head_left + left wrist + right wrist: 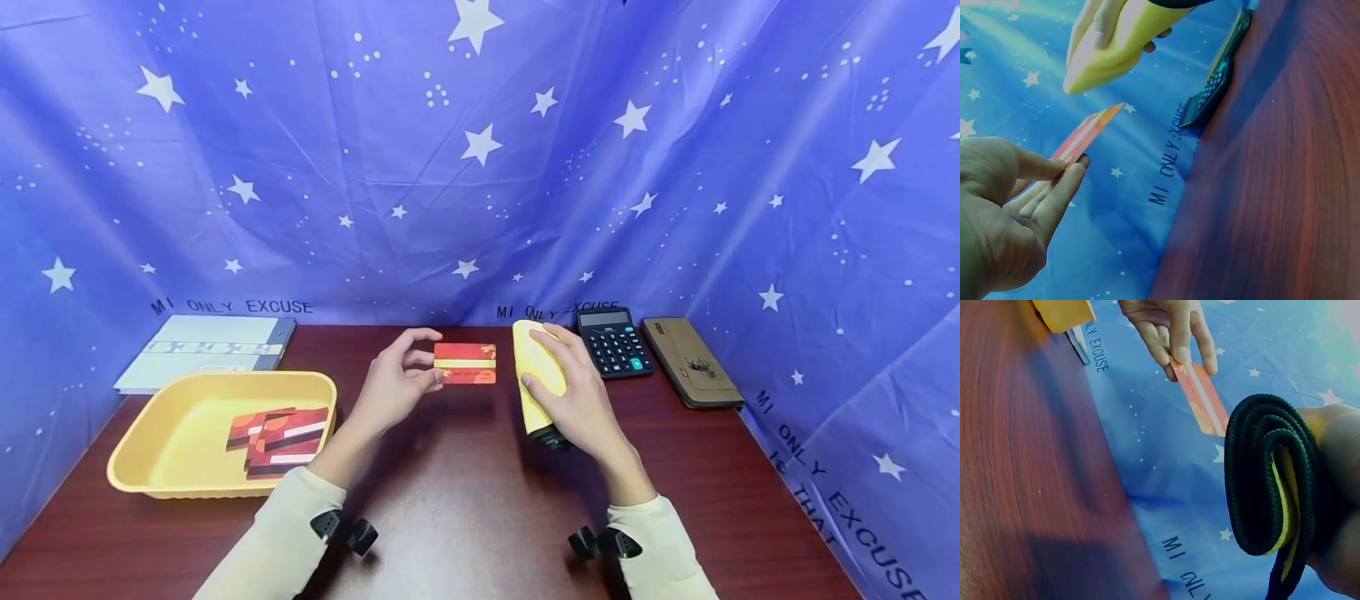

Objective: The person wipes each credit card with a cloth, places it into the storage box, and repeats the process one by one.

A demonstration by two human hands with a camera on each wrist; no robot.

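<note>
Between thumb and fingers, my left hand pinches a red card with a pale stripe by its left edge, held up above the table. My right hand grips a folded yellow cloth just to the card's right; a small gap lies between cloth and card in the head view. The right wrist view shows the cloth's dark edge binding in rolled layers. Seen from the left wrist, the card is tilted nearly edge-on below the yellow cloth.
A yellow tray at the left holds several red cards. Behind it lies a white and grey box. A black calculator and a brown wallet lie at the back right. A blue starry curtain encloses the table.
</note>
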